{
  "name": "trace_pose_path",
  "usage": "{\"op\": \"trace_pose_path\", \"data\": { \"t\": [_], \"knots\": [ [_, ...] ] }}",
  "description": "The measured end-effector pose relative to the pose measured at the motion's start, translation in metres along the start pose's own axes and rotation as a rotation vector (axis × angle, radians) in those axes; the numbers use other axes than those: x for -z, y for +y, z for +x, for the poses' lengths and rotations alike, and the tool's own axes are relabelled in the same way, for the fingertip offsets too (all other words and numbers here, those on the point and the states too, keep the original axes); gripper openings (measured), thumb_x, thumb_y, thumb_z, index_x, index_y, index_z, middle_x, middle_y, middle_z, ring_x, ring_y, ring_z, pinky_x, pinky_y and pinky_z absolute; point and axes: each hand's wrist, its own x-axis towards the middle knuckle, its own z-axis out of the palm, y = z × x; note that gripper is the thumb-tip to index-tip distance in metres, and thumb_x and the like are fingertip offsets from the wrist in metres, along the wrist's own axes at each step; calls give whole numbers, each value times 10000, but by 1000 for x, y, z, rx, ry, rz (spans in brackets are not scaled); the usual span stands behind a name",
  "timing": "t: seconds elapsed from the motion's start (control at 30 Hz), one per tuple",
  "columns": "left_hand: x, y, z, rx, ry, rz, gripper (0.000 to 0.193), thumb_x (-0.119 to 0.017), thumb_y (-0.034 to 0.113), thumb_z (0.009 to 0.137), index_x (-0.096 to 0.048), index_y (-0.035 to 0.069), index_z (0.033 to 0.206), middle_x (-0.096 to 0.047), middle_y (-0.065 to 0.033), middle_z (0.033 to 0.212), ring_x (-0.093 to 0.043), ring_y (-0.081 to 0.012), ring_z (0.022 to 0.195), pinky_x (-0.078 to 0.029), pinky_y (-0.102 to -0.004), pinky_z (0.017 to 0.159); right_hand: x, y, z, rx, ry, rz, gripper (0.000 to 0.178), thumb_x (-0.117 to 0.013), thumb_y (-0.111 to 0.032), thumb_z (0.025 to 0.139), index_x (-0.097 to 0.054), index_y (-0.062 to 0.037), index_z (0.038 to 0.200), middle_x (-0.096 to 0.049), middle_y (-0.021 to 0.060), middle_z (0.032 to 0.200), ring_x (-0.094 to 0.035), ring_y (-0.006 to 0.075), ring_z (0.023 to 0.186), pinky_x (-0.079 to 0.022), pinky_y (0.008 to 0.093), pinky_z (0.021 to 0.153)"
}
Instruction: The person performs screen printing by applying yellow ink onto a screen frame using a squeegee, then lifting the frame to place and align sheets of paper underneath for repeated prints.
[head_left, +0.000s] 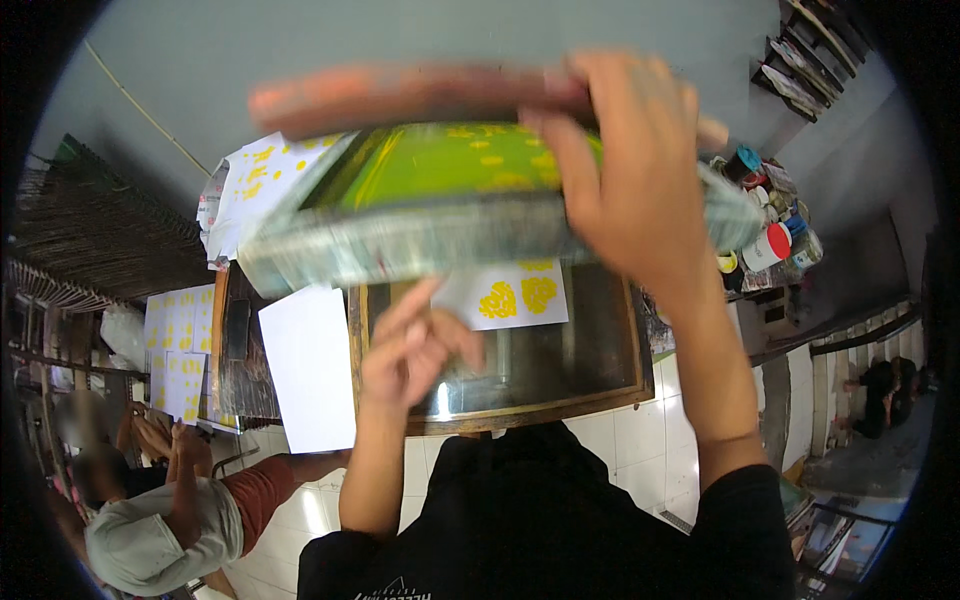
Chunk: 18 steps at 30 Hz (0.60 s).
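A screen-printing frame [420, 240] with green mesh [470, 160] is raised and tilted above the glass-topped table, blurred by motion. Across its far side lies a long reddish-brown wooden squeegee [420, 92]. My right hand [640, 170] is closed round the squeegee's right part, its palm over the frame's right half. Under the frame's near edge, my left hand [420, 350] has its fingers apart, holding nothing, beside a white sheet with yellow prints [510, 300]. That sheet lies on the glass [520, 370], partly hidden by the frame.
Blank white paper [308, 370] lies left of the glass. Yellow-printed sheets [265, 180] sit at far left, with more printed sheets [183, 350] beyond. Paint tubs [768, 245] crowd the right side. Another person [190, 520] is at lower left; a dark figure [885, 395] is far right.
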Motion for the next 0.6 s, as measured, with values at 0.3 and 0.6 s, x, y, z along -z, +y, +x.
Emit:
{"op": "trace_pose_path", "data": {
  "t": [0.3,0.6],
  "knots": [
    [110,-11,18,491,635,2414,1191,-609,772,853,-106,42,1648,-15,-279,1700,12,-468,1571,-7,-658,1224,-1,48,128,-127,-22,-28,296,-628,-206,962,-613,54,1105,-689,295,1077,-652,465,1026,-501,508,936],
    [100,98,-110,474,1050,1250,155,-759,148,913,-711,3,938,-571,41,723,-485,-58,640,-384,-244,585,-19,72,168,-139,-44,33,363,-646,-258,955,-564,45,1139,-651,257,1113,-628,365,1042,-485,445,935]
  ]
}}
